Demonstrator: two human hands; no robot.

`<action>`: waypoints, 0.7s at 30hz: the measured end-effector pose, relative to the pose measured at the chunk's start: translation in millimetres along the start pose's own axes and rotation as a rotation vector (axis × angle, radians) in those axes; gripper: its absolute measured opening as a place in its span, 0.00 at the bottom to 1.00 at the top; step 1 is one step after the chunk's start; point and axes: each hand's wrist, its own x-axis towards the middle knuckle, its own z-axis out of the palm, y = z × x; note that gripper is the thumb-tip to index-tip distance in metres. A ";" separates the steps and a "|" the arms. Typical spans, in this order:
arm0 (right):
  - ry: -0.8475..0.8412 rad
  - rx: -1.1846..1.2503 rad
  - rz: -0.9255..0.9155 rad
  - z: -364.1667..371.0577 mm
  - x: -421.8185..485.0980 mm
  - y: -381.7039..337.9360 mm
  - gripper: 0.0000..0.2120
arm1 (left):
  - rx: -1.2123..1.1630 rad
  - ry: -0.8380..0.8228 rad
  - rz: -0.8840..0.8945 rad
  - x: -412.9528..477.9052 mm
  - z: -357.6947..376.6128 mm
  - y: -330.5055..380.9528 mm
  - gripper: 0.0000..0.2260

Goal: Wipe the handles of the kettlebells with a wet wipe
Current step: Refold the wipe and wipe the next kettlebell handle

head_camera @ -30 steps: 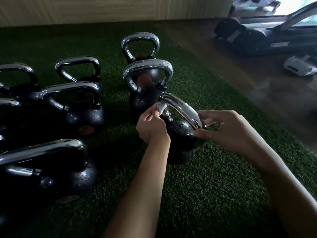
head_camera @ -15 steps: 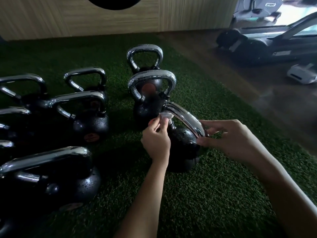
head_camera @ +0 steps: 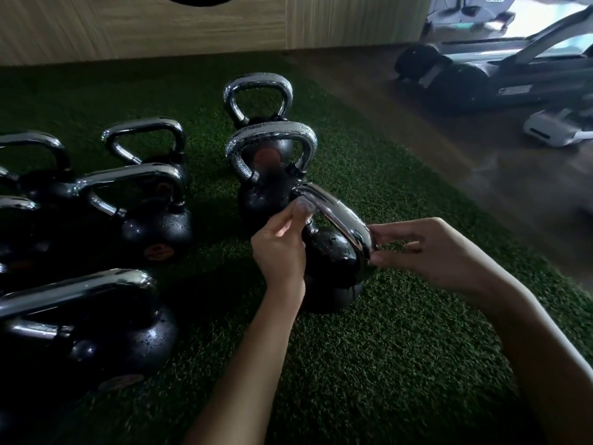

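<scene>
A black kettlebell with a chrome handle stands on green turf in the middle of the view. My left hand pinches a small white wet wipe against the left end of that handle. At the handle's right end, my right hand grips the chrome between thumb and fingers. Two more kettlebells stand right behind it, a near one and a far one, their handles speckled with droplets.
Several other black kettlebells stand to the left, the closest at lower left and another beside it. The turf ends at a dark wooden floor on the right, where a treadmill base lies. A wooden wall runs along the back.
My left hand has slid the wipe slightly up the left end of the handle. My right hand keeps its hold. The camera has tilted up a little, so everything sits lower in view.
</scene>
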 end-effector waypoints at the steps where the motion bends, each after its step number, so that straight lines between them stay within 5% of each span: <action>1: 0.001 0.005 -0.003 -0.1 0.2 1.2 0.19 | -0.011 -0.032 0.038 -9.1 1.5 0.2 0.07; 6: -0.004 0.123 -0.031 0.0 1.1 8.0 0.22 | 0.183 -0.017 0.251 -9.0 1.0 -5.4 0.12; 21: -0.002 0.213 -0.075 -26.3 49.4 26.8 0.15 | 0.123 -0.124 0.180 -69.7 2.7 -26.9 0.09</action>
